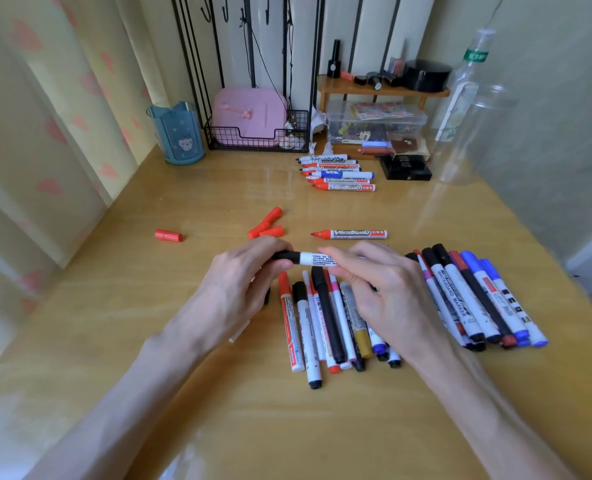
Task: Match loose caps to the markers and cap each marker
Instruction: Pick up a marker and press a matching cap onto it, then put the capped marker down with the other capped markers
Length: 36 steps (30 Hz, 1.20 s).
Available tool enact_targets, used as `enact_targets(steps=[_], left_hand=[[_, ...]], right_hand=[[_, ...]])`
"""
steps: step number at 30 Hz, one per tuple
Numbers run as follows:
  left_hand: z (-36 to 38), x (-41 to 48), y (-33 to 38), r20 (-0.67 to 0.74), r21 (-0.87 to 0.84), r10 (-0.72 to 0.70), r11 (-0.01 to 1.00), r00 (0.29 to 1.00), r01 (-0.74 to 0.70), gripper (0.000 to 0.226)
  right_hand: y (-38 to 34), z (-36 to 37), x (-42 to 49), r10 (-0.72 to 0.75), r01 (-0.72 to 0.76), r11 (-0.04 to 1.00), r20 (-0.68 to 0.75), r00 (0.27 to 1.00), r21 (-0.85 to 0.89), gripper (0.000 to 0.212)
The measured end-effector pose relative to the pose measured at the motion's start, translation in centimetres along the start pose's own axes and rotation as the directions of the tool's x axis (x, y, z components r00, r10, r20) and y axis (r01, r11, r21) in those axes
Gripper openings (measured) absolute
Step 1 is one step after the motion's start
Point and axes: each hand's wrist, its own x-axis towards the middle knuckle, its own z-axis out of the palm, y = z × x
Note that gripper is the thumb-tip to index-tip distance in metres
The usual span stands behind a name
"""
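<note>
- Low in the centre of the frame, a row of capped markers point(325, 323) lies side by side on the yellow wooden table point(183, 341), caps pointing away from the camera.
- At the right, a second bunch of capped black, red and blue markers point(474, 296) lies fanned at a slant.
- Just above the row, both hands hold a white-barrelled marker point(313, 258) level, clear of the table.
- The left hand point(246, 271) curls its fingers round the black cap point(285, 255) at the marker's left end; whether the cap is fully seated cannot be told.
- The right hand point(381, 285) pinches the barrel between thumb and fingers.
- Beyond the hands, an uncapped red whiteboard marker point(351, 233) lies alone, tip to the left.
- Left of it sits a small cluster of loose red plastic caps point(266, 225), and one more red cap point(168, 235) lies well apart, further left.
- Further back, uncapped red, blue and black markers point(339, 173) lie stacked in a group.
- At the far edge stand a blue cup point(178, 133) and a black wire basket point(256, 140).
</note>
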Motion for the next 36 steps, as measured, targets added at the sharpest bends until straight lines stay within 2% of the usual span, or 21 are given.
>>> enact_targets(steps=[8,12,16,20,24,27,30,33,36], left_hand=[[0.8,0.2,0.2,-0.004,0.007,0.019,1.0,1.0,-0.019,0.016],[0.7,0.3,0.2,0.013,0.0,0.02,1.0,1.0,-0.02,0.02],[0.8,0.7,-0.1,0.078,-0.055,0.001,0.998,0.997,0.003,0.019],[1.1,1.7,0.9,0.063,-0.207,-0.046,0.977,0.997,0.058,0.013],[2.6,3.2,1.2,0.126,-0.272,-0.045,0.959,0.991,0.078,0.015],[3.4,3.8,1.1,0.133,-0.269,-0.062,0.958,0.989,0.096,0.032],[3.9,3.5,0.6,0.102,-0.234,-0.081,0.967,0.991,0.103,0.031],[4.3,3.1,0.1,0.084,-0.192,-0.082,0.977,0.993,0.096,0.026],[4.6,2.8,0.1,0.084,-0.178,-0.085,0.979,0.993,0.099,0.023]], right_hand=[[0.0,0.1,0.2,-0.076,0.062,0.987,-0.091,0.993,-0.151,0.05],[0.1,0.0,-0.2,-0.01,0.002,0.994,-0.077,0.997,-0.106,0.054],[-0.7,-0.6,0.6,0.061,-0.058,0.992,0.019,0.998,-0.116,0.025],[-1.2,-1.8,1.3,0.129,-0.127,0.978,-0.003,0.992,-0.167,0.03],[-0.5,-3.3,0.8,0.207,-0.199,0.974,0.062,0.976,-0.11,0.023],[0.8,-5.0,1.0,0.355,-0.35,0.917,-0.009,0.935,-0.191,0.017],[1.7,-6.2,0.5,0.556,-0.564,0.796,-0.102,0.825,-0.222,0.014],[1.5,-5.7,-0.2,0.645,-0.628,0.728,-0.036,0.763,-0.275,0.019],[1.3,-4.9,-0.5,0.66,-0.608,0.693,0.001,0.751,-0.386,0.025]])
